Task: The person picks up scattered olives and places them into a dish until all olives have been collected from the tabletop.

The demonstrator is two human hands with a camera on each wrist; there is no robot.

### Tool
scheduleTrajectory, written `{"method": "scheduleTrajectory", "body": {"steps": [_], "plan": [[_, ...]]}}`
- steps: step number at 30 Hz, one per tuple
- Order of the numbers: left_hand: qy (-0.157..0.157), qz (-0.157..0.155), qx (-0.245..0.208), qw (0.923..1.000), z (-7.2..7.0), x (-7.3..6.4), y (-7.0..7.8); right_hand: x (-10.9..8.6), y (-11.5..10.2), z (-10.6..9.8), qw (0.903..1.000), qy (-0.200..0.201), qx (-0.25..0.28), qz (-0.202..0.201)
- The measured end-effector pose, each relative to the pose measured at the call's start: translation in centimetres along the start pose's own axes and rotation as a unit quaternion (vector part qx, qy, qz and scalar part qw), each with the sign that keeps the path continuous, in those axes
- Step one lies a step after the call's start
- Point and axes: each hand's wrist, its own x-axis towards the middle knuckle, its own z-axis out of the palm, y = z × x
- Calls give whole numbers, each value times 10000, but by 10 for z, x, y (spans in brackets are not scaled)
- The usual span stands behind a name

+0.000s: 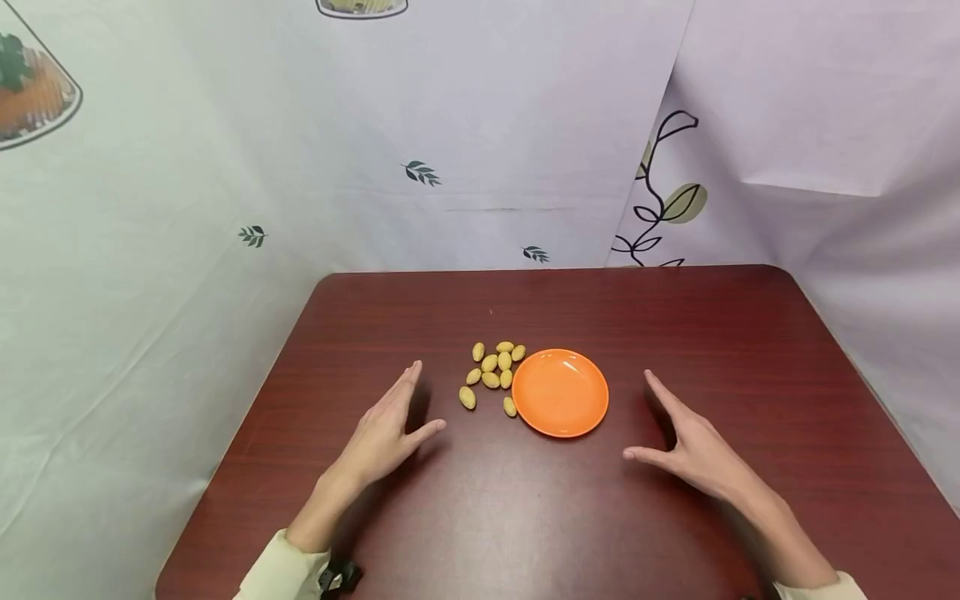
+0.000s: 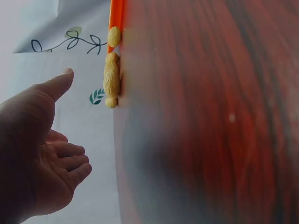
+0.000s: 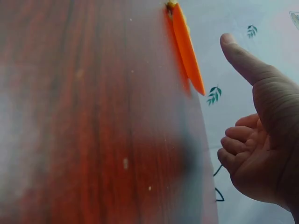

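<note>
An orange plate (image 1: pixel 561 394) lies on the dark red wooden table (image 1: pixel 480 517), its surface bare. At its left sits a loose group of several yellow, oval, rough-skinned pieces like nuts in the shell (image 1: pixel 491 380). To the left of these, my left hand (image 1: pixel 378 442) hovers with fingers extended and thumb apart, holding nothing. Right of the plate, my right hand (image 1: pixel 701 454) mirrors it, also free of any object. In the left wrist view the nut-like pieces (image 2: pixel 112 77) line up before the plate's edge; the right wrist view shows the plate (image 3: pixel 187 49) edge-on.
Pale cloth walls (image 1: pixel 480 125) with printed leaves and drawings enclose the table behind and at both sides. The table's far edge (image 1: pixel 555 270) runs along the back wall. A small black object (image 1: pixel 341 577) shows at my left sleeve (image 1: pixel 283 568).
</note>
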Motion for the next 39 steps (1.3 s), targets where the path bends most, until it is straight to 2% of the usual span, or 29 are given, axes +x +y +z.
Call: {"method": "scheduleTrajectory", "body": {"steps": [10,17,26,33,39], "plan": [[-38,-90,-71,9999,8,8,6,15,0,5,9997,-124,113,-153],[34,9,-159,9999,15,13,11,26,-1,8,9993,-228,219,-211],[36,-123,-295,9995,22,20,14,37,0,16,9984,-210,341,-401],[42,-217,-364,9991,24,25,16,45,0,19,9972,-253,484,-512],[-3,-235,-604,9979,25,29,19,51,1,22,9964,-246,528,-614]]}}
